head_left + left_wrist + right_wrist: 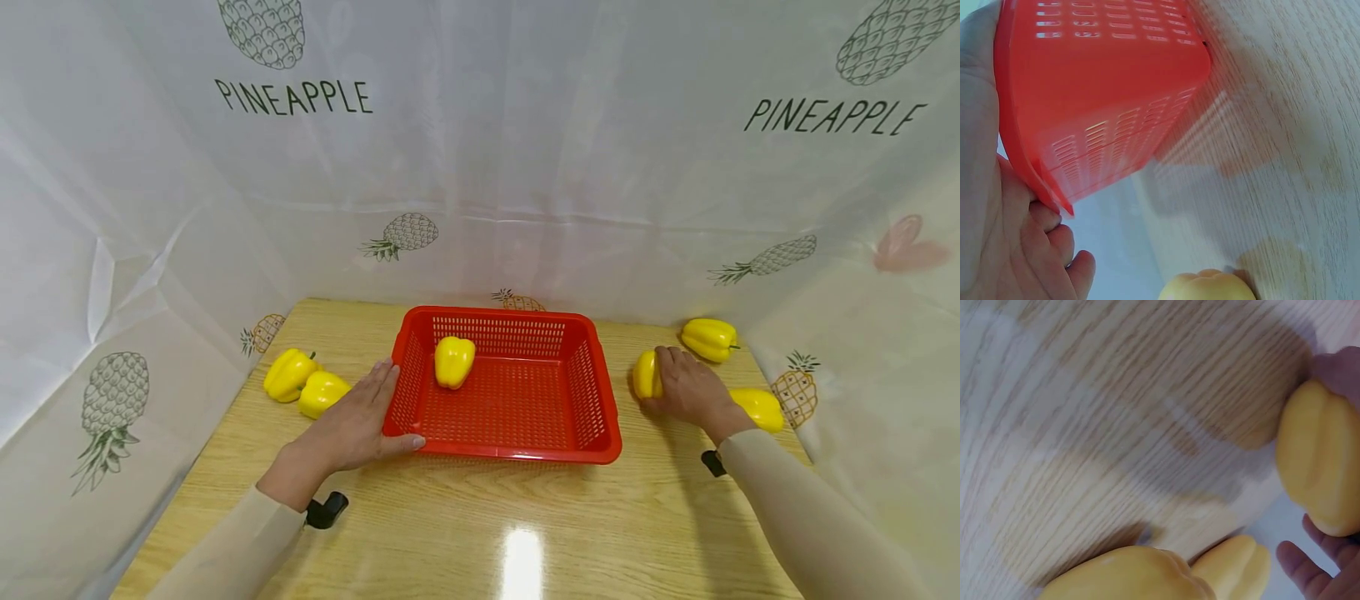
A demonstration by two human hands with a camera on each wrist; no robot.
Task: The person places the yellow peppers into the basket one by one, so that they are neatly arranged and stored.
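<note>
A red plastic basket [517, 454] with slotted sides stands on the wooden table, one yellow bell pepper [454, 362] inside it near the left wall. My left hand [352, 423] rests against the basket's left rim, fingers straight along it and thumb spread toward the front corner. In the left wrist view the palm and fingers lie against the rim [1016, 150]. To the right of the basket, my right hand [686, 385] grips another yellow bell pepper [647, 375]. The right wrist view has this bell pepper [1319, 456] between thumb and fingers, close to the tabletop.
Two yellow bell peppers lie left of the basket, one farther back [288, 375] and one nearer the left hand [324, 393]. On the right, one bell pepper [708, 339] lies behind the right hand and another [759, 408] beside its wrist. A pineapple-printed curtain [480, 150] surrounds the table [450, 533].
</note>
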